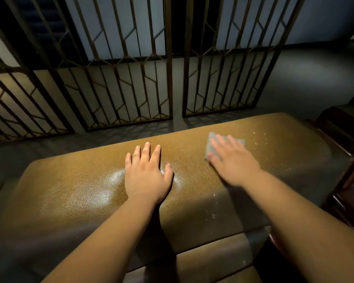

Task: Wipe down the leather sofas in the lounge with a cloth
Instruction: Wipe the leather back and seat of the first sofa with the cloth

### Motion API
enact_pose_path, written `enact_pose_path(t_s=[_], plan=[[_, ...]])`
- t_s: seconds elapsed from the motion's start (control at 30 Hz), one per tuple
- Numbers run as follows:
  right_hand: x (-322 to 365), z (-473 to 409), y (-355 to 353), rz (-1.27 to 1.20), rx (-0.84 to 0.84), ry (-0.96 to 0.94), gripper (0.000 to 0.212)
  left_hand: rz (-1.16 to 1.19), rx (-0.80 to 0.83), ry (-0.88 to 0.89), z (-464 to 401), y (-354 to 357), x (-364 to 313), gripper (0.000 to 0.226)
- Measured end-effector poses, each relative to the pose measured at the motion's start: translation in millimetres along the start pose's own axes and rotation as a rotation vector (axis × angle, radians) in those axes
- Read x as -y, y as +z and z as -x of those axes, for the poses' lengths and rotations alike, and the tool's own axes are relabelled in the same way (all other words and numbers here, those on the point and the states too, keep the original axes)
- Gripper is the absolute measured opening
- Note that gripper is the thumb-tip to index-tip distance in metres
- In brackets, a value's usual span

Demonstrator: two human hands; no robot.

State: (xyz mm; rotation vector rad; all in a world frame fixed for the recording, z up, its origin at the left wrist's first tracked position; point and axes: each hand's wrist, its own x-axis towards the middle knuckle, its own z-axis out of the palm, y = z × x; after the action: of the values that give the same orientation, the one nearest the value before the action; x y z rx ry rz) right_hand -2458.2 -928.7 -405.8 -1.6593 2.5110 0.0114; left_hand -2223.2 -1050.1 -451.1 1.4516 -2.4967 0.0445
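While my left hand (147, 172) rests flat and open on the sofa (80, 193) back's top, my right hand (231, 160) presses the grey cloth (213, 142) down, fingers straight, palm on top rather than gripping. It sits far right, near pale specks (260, 139). Soft and light, it should slide easily on smooth leather; flat-palm pressure suits it. Its longer side seems to run left to right, though blur hides detail.

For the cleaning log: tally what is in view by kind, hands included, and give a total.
Hands: 2, the left hand flat on the leather, the right hand pressing the cloth
Grey cloth: 1
Tan leather sofa: 1
Metal lattice screen panels: 3
Total: 7
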Motion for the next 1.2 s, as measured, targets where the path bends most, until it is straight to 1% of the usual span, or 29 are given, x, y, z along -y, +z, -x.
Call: enact_pose_path(t_s=[0.03,0.07,0.1,0.13,0.2,0.23,0.27,0.3,0.33,0.4,0.47,0.5,0.53,0.63,0.67,0.7,0.73,0.8,0.87,0.93,0.97,1.0,1.1,1.17,1.2], plan=[[-4.2,-8.4,-5.1,-0.060,0.018,0.098,0.073,-0.007,0.007,0.000,0.1,-0.7,-0.1,0.079],[3.2,-13.0,-7.4,-0.090,0.033,0.149,0.075,-0.012,0.013,-0.002,0.3,-1.4,0.0,0.079],[21.4,-13.8,-6.0,-0.087,0.041,0.130,0.077,-0.014,0.017,-0.004,0.3,-2.1,0.3,0.080],[43.8,-12.1,-1.6,-0.070,0.039,0.033,0.080,-0.013,0.023,-0.004,0.0,-2.6,0.2,0.080],[84.4,-2.0,11.5,-0.054,0.024,-0.228,0.087,-0.026,0.043,0.005,-0.6,-3.4,1.0,0.081],[92.5,0.5,12.4,-0.058,0.052,-0.305,0.091,-0.034,0.050,0.010,-0.6,-3.8,1.5,0.081],[89.9,-4.1,7.6,-0.075,0.081,-0.338,0.092,-0.032,0.049,0.011,-0.5,-4.5,1.4,0.081],[78.1,-14.4,1.9,-0.091,0.077,-0.333,0.090,-0.023,0.045,0.008,-0.2,-5.1,0.9,0.080],[61.0,-28.2,-3.3,-0.089,0.058,-0.287,0.084,-0.017,0.041,0.003,-0.1,-5.5,1.3,0.079],[19.9,-53.8,-13.8,-0.068,0.051,-0.094,0.072,-0.013,0.045,0.004,0.5,-6.7,-0.8,0.079],[5.4,-69.9,-19.0,-0.092,0.067,0.081,0.073,-0.016,0.049,0.006,0.5,-7.3,-0.7,0.079],[14.3,-71.8,-17.5,-0.091,0.073,0.108,0.075,-0.018,0.050,0.007,0.1,-7.1,-0.5,0.079],[32.2,-70.6,-13.6,-0.083,0.078,0.070,0.077,-0.016,0.050,0.007,-0.7,-7.1,-0.2,0.078],[94.5,-54.2,3.0,-0.072,0.086,-0.261,0.089,-0.017,0.060,0.006,0.1,-7.9,-0.3,0.079],[103.9,-50.9,4.9,-0.071,0.097,-0.338,0.093,-0.019,0.062,0.006,0.1,-7.9,-0.3,0.079],[103.1,-52.9,2.2,-0.071,0.104,-0.379,0.091,-0.018,0.063,0.005,-0.3,-7.6,-0.1,0.079],[93.2,-59.7,-2.0,-0.067,0.090,-0.383,0.085,-0.017,0.063,0.004,-0.7,-6.9,0.3,0.079],[56.5,-80.5,-13.5,-0.008,0.054,-0.274,0.073,-0.014,0.058,0.001,-0.6,-5.7,0.7,0.078],[21.6,-96.8,-26.9,0.025,0.057,-0.101,0.072,-0.011,0.050,0.002,-0.3,-5.3,0.4,0.078],[21.2,-97.6,-27.8,-0.004,0.056,-0.001,0.073,-0.015,0.045,0.001,-0.5,-4.5,0.5,0.079],[35.2,-90.6,-23.1,-0.022,0.065,-0.001,0.075,-0.015,0.048,0.000,-0.6,-4.5,0.5,0.079],[53.8,-79.0,-16.5,-0.032,0.082,-0.048,0.079,-0.013,0.052,0.000,-0.5,-5.1,0.2,0.079],[97.7,-34.5,7.1,-0.071,0.070,-0.308,0.094,-0.028,0.075,0.011,-0.6,-7.4,0.6,0.081],[87.0,-20.1,7.3,-0.062,0.057,-0.364,0.089,-0.022,0.077,0.012,-0.4,-7.9,1.0,0.082],[70.3,-20.6,4.4,-0.055,0.031,-0.334,0.084,-0.010,0.068,0.006,0.1,-8.2,1.1,0.082]])
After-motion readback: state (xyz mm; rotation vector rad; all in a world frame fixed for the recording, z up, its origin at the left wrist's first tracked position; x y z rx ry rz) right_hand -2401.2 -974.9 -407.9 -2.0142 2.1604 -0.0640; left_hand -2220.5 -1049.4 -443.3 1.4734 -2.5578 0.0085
